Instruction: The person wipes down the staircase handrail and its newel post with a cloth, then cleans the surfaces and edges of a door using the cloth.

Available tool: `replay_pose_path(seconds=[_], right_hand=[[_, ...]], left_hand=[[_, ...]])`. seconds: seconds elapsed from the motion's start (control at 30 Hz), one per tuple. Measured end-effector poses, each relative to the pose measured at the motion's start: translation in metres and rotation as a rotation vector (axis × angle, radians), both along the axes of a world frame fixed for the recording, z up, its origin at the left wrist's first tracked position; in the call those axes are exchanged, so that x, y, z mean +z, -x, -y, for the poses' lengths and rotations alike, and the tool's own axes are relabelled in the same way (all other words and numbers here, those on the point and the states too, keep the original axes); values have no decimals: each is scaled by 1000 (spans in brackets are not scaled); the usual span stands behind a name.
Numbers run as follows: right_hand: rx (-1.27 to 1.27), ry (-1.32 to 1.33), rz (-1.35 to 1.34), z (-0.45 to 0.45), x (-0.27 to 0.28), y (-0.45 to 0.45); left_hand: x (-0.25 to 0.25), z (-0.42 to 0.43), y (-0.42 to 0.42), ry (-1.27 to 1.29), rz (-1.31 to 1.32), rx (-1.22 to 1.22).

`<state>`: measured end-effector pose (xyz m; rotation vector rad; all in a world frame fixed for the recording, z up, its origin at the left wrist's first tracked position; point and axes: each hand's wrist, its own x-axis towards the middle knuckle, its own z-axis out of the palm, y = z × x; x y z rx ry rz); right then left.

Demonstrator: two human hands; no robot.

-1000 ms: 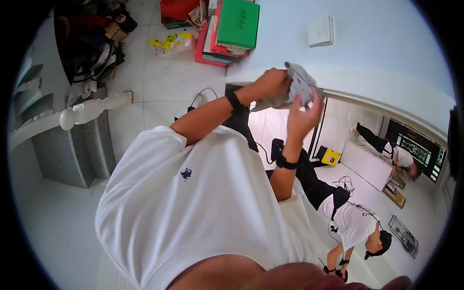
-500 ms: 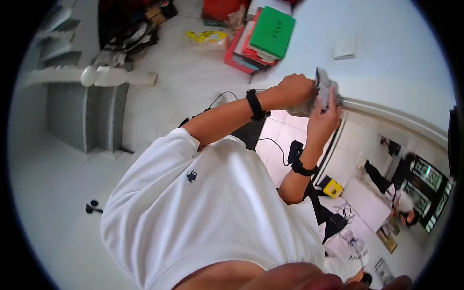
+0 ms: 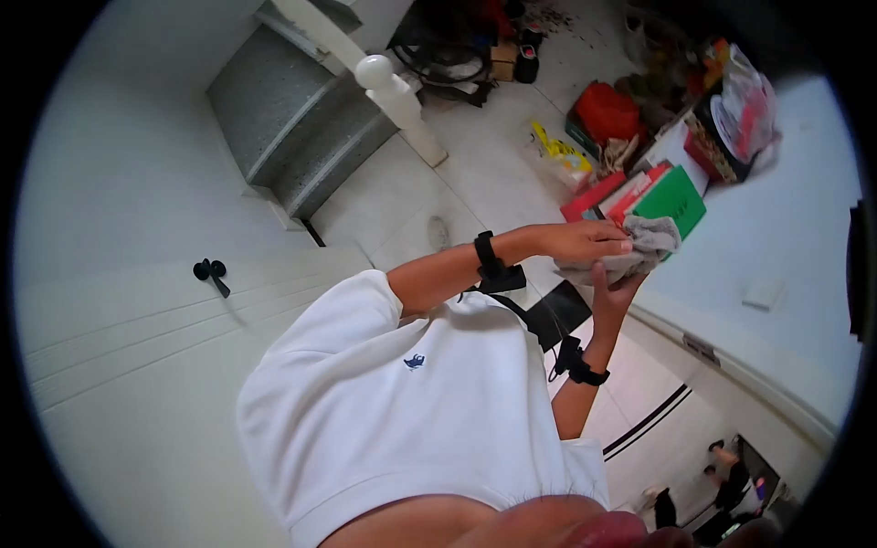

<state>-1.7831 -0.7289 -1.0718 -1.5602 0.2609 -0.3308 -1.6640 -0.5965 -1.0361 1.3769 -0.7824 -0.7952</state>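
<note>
Crumpled light grey fabric cloth [image 3: 656,234]: bunched between my two hands, its loose folds standing up past my fingertips.
My left hand [image 3: 585,241]: laid over the cloth from above, fingers nearly straight, pressing it narrow.
My right hand [image 3: 621,290]: closed on the cloth from below, one digit raised against it just under my left fingers.
Wrists: a black strap with a boxy black device [image 3: 501,277] on the left; another black strap [image 3: 585,370] on the right.
Beyond the cloth: a flat green box [image 3: 681,203] with lettering, partly covered from view; I cannot tell whether they touch.
Floor: a shiny red plastic bag [image 3: 607,111] near the box.
</note>
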Motion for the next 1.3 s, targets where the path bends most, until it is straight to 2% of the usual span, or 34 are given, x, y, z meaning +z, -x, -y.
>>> replay_pose_path(seconds=[0.03,0.07,0.13,0.17,0.2,0.27,0.3,0.33,0.37,0.4,0.47,0.5,0.57,0.6,0.67,0.7,0.77,0.8,0.87,0.9,0.93,1.0,1.03,1.1,1.13,1.2,1.23,1.3], right_hand=[[-24,51,-50,-12,0,-17],[-52,104,-99,-26,0,-34],[-15,97,-73,-63,15,-69],[59,212,-153,-79,21,-84],[130,329,-232,-95,22,-100],[213,429,-215,-111,-7,-129],[98,575,-132,-128,-12,-142],[-17,716,-50,-146,-11,-155],[-14,924,-18,-162,-11,-166],[7,932,-27,-176,-7,-173],[55,1022,-319,-207,0,-193],[139,1060,-333,-209,-16,-202],[163,1076,-324,-225,-38,-226],[176,1091,-313,-235,-53,-239],[235,1020,-129,-258,-93,-273],[271,941,-83,-268,-115,-297],[183,821,-127,-312,-125,-349],[185,754,-80,-339,-119,-374],[267,633,105,-388,-110,-415],[335,575,249,-412,-111,-434],[333,556,256,-436,-117,-446],[368,930,379,-472,-133,-466],[356,910,373,-474,-129,-475],[497,734,-29,-475,-125,-492],[470,716,-51,-475,-130,-504],[545,512,-337,-469,-146,-522],[528,503,-367,-465,-156,-530],[648,308,-431,-458,-183,-544]], left_hand=[[0,-20,-13,-16,133,46],[-1,-41,-27,-5,138,66],[10,-95,-56,-264,128,125],[12,-125,-70,-208,158,195],[3,-158,-82,-210,207,290],[-23,-218,-106,-234,300,448],[-34,-250,-120,-261,348,506],[-40,-282,-130,-345,335,496],[-49,-308,-135,-434,320,486],[-64,-328,-141,-433,298,497],[-86,-369,-161,-735,305,415],[-91,-386,-166,-737,301,422],[-94,-415,-171,-514,-219,727],[-101,-428,-174,-516,-226,722],[-120,-448,-181,-317,-54,966],[-122,-458,-187,-317,-60,955],[-116,-476,-199,-195,59,1054],[-103,-485,-209,-208,58,1052],[-75,-501,-228,-317,261,1303],[-81,-515,-244,-323,256,1301],[-94,-526,-263,-338,271,1302],[-126,-542,-294,-676,439,1107],[-137,-543,-304,-693,451,1091],[-156,-536,-329,-771,450,806],[-156,-531,-344,-779,455,767],[-156,-514,-362,-647,427,499],[-157,-506,-369,-644,411,467],[-155,-491,-382,-625,353,489]])
